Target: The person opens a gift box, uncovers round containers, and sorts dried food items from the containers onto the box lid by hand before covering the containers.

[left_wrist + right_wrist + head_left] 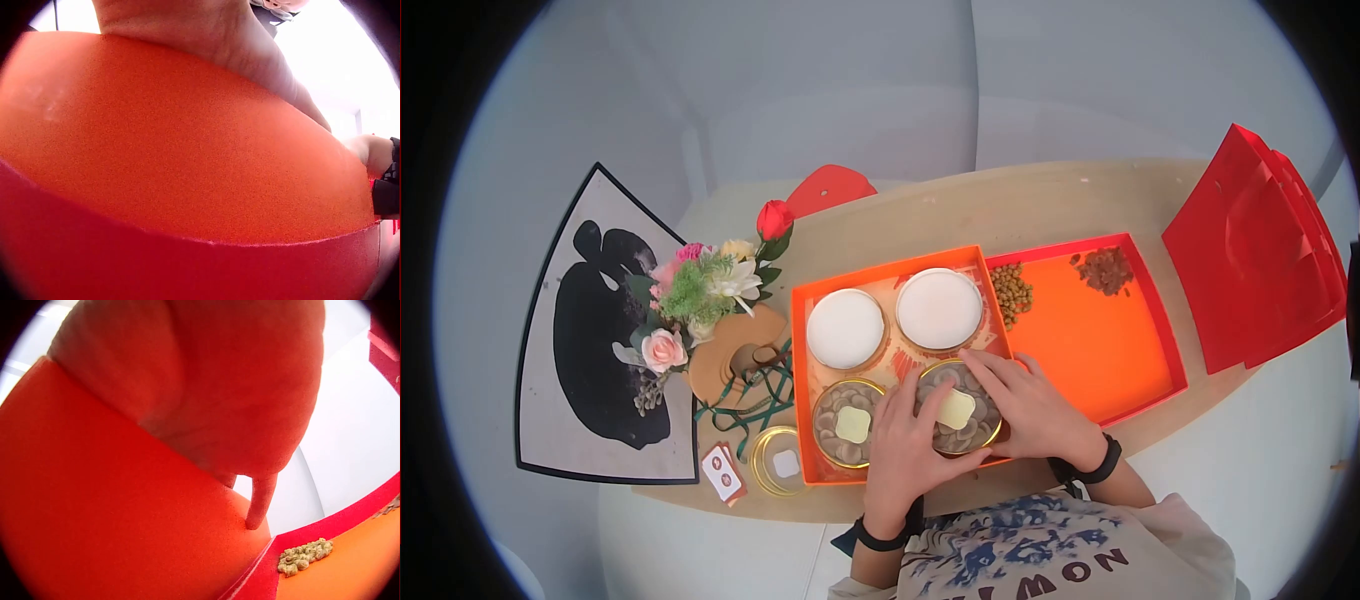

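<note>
In the head view, my left hand [900, 445] and right hand [1032, 408] hold a round clear-topped tin [982, 425] from both sides. It has a gold rim, a pale label and greyish-brown slices inside, and sits in the lower right part of an orange box [800, 390]. A matching tin [830, 408] lies in the compartment to its left. Two round white-topped containers [845, 328] fill the far half. In the wrist views, the left hand [194, 34] and right hand [212, 387] reach over the box's orange wall [112, 500], which hides the tin.
A red-rimmed orange tray [1090, 350] on the right bears greenish buds [1010, 295] and brown bits [1105, 270]. Beyond stands a red bag [1250, 260]. Left are flowers [710, 285], green ribbon [745, 410], cards [722, 473], a gold-rimmed clear lid [776, 460] and a fan-shaped panel [545, 400].
</note>
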A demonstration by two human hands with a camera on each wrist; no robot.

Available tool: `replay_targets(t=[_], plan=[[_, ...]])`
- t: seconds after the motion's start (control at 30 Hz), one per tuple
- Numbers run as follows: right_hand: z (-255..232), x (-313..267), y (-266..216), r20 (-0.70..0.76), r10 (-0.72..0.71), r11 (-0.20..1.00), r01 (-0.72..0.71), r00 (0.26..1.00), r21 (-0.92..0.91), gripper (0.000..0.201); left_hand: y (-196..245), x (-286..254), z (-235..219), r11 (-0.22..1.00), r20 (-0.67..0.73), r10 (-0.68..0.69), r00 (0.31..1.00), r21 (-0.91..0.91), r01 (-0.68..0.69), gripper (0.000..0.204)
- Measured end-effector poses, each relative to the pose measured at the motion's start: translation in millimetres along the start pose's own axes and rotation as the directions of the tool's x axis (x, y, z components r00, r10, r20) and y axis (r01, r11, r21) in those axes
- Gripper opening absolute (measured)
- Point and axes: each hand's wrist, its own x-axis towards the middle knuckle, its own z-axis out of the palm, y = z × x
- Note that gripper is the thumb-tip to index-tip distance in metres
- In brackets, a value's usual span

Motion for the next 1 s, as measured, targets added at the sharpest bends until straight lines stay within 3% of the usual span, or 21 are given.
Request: replay_targets(t=[0.3, 0.4, 0.43, 0.5, 0.57, 0.63, 0.67, 0.73, 0.8, 0.93, 1.0], plan=[[4, -3, 5, 0.008, 0.047, 0.995, -0.047, 0.999, 0.093, 0.130, 4, -5, -7, 0.998, -0.089, -0.056, 0.994, 0.009, 0.057, 0.094], [4, -3, 7, 0.006, 0.021, 0.993, -0.022, 1.000, 0.112, 0.130, 0, -10, -10, 0.986, -0.132, -0.131, 0.983, -0.123, 0.115, 0.095], [3, -4, 6, 0.013, 0.023, 0.994, -0.024, 1.000, 0.106, 0.128, -10, -15, -7, 0.959, -0.227, -0.146, 0.963, -0.270, 0.082, 0.096], [3, -4, 6, 0.014, 0.022, 0.993, -0.024, 1.000, 0.113, 0.125, -22, -25, -4, 0.868, -0.374, -0.232, 0.898, -0.496, 0.017, 0.097], [4, -5, 8, -0.006, -0.035, 0.995, 0.035, 0.999, 0.092, 0.117, -19, -40, -19, 0.571, -0.344, -0.543, 0.766, -0.820, 0.036, 0.099], [4, -5, 9, -0.017, -0.041, 0.993, 0.043, 0.999, 0.113, 0.113, -28, -58, -40, 0.336, -0.381, -0.581, 0.720, -0.917, -0.215, 0.104], [4, -4, 9, -0.024, -0.048, 0.991, 0.051, 0.999, 0.123, 0.108, -31, -67, -50, 0.351, -0.389, -0.584, 0.713, -0.912, -0.211, 0.104], [3, -5, 8, -0.016, -0.058, 0.990, 0.059, 0.998, 0.124, 0.105, -35, -85, -71, 0.235, -0.339, -0.716, 0.610, -0.940, -0.248, 0.108], [0, -3, 6, -0.005, -0.074, 0.989, 0.074, 0.997, 0.124, 0.101, -49, -104, -77, 0.234, -0.356, -0.737, 0.575, -0.932, -0.277, 0.113], [3, -3, 6, -0.003, -0.041, 0.992, 0.041, 0.999, 0.116, 0.094, -68, -133, -77, 0.214, -0.368, -0.737, 0.567, -0.923, -0.321, 0.099], [2, -3, 6, -0.002, -0.029, 0.992, 0.029, 1.000, 0.120, 0.093, -85, -142, -69, 0.396, -0.392, -0.881, 0.265, -0.917, -0.040, 0.078]])
